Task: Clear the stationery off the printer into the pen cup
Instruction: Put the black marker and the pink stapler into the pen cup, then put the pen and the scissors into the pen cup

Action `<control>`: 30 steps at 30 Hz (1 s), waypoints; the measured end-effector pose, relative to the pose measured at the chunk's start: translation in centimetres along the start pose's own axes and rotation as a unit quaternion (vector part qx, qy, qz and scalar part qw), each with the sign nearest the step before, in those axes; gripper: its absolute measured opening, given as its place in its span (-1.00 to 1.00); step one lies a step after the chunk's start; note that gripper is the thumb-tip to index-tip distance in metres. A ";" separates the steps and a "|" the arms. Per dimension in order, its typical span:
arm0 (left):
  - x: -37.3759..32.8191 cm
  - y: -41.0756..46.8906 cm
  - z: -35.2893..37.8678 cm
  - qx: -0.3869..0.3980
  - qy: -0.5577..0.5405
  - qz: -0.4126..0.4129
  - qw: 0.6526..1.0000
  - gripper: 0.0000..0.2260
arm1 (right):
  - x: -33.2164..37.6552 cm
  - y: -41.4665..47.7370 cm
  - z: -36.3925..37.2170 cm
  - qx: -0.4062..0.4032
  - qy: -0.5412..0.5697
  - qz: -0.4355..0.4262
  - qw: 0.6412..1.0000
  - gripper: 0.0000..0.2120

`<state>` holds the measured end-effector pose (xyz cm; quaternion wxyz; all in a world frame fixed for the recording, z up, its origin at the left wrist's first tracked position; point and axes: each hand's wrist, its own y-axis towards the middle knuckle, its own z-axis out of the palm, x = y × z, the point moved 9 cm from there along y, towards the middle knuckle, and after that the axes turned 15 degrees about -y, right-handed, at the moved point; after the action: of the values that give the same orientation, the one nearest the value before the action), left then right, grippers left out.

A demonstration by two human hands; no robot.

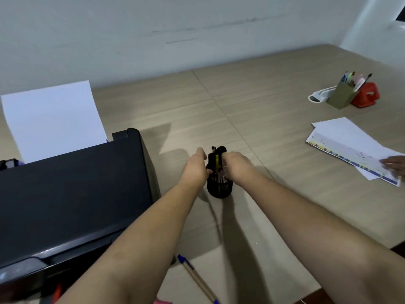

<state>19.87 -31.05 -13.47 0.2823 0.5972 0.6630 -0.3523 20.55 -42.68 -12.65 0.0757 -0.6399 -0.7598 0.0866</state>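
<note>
From the head view, both forearms reach forward over a wood-grain desk (252, 102) and meet at a black mesh pen cup (219, 187); the left hand (195, 168) curls against the cup's left side, thumb and fingertips touching its upper rim, though whether it truly grips is hard to tell; the right hand (237, 166) sits closed over the cup's right rim, its fingers folded around the dark and yellow stationery (217, 157) that stands upright in the cup, rising just above both sets of knuckles; left of the left hand's fingers lies the black printer (72, 194), its lid bare in the visible part, with a white sheet (52, 119) standing in its rear feed; behind the wrists, near the desk's front edge, lies a tan pen with blue ends (198, 279); far right of the right hand's fingers lie loose printed papers (348, 145) under another person's hand (394, 163), and beyond them a green holder of pens (341, 95) beside a red object (367, 95).
</note>
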 end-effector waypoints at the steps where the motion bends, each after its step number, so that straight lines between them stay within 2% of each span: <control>1: 0.0 -0.2 -0.2 -0.003 0.007 0.002 1.000 -0.67 | -0.2 -0.1 -0.3 -0.008 0.010 0.000 1.000 -0.74; 8: -3.4 -4.5 -1.6 0.015 0.024 0.075 0.997 -0.89 | -1.7 -2.6 -3.1 -0.109 0.134 0.044 0.984 -0.90; 10: -4.2 -7.2 -1.4 0.040 0.020 0.106 0.993 -0.94 | -1.4 -4.0 -3.6 -0.135 0.175 0.043 0.974 -0.94; 13: -3.3 -12.5 0.1 0.102 0.033 0.134 0.985 -0.90 | -0.6 -7.1 -2.5 -0.152 0.208 0.048 0.965 -0.88; 16: 0.2 -18.8 2.8 0.200 0.084 0.138 0.966 -0.85 | 1.2 -10.7 1.3 -0.127 0.230 0.065 0.963 -0.88; 18: 4.1 -22.1 4.0 0.248 0.154 0.115 0.949 -0.84 | 3.5 -12.7 5.0 -0.075 0.230 0.054 0.969 -0.93; 21: 10.0 -24.1 3.2 0.263 0.256 0.043 0.929 -0.78 | 6.9 -15.1 10.6 0.032 0.191 0.032 0.981 -0.88; 23: 12.5 -24.6 2.1 0.269 0.296 0.026 0.916 -0.71 | 8.8 -16.4 13.2 0.070 0.177 0.031 0.981 -0.86; 28: 13.5 -25.0 1.4 0.283 0.374 0.092 0.878 -0.73 | 11.0 -17.6 15.1 0.072 0.092 0.035 0.993 -0.85; 30: 12.9 -25.1 2.0 0.297 0.394 0.120 0.861 -0.75 | 10.0 -18.1 14.8 0.065 0.078 0.067 0.993 -0.84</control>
<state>-6.70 -25.94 -21.65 -0.1532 0.8168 0.5060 -0.2310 -1.89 -36.38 -22.85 0.1706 -0.6876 -0.6999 0.0905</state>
